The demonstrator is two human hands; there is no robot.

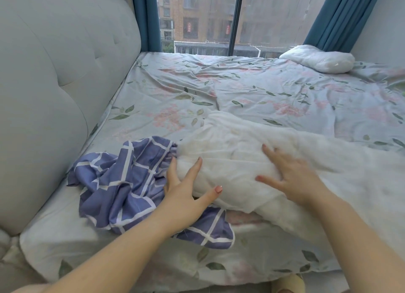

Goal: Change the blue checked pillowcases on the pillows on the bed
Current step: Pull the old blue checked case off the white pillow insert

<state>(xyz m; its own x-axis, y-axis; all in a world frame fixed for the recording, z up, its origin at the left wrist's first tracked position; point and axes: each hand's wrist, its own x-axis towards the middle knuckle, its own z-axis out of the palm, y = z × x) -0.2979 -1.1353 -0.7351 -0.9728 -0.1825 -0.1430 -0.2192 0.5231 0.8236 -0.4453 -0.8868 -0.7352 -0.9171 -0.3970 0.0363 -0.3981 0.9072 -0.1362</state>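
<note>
Blue checked pillowcase (122,183) off and empty beside bare pillow (241,152); left hand (186,189) and right hand (291,178) flat, fingers spread, on the pillow; second pillow (317,59) far corner.

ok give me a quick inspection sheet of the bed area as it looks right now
surface: bed with a rumpled floral sheet
job's things: blue checked pillowcase lies crumpled at the near left, off its pillow; white pillow, bare, lies against it; second pillow, also bare, far right by the window
clutter: pale object on the floor below the bed edge, cut off, cannot tell what
grippers: left hand spread against the white pillow's end; right hand flat on top of it
cables: nothing seen
surroundings: padded headboard on the left; window with blue curtains behind
</note>
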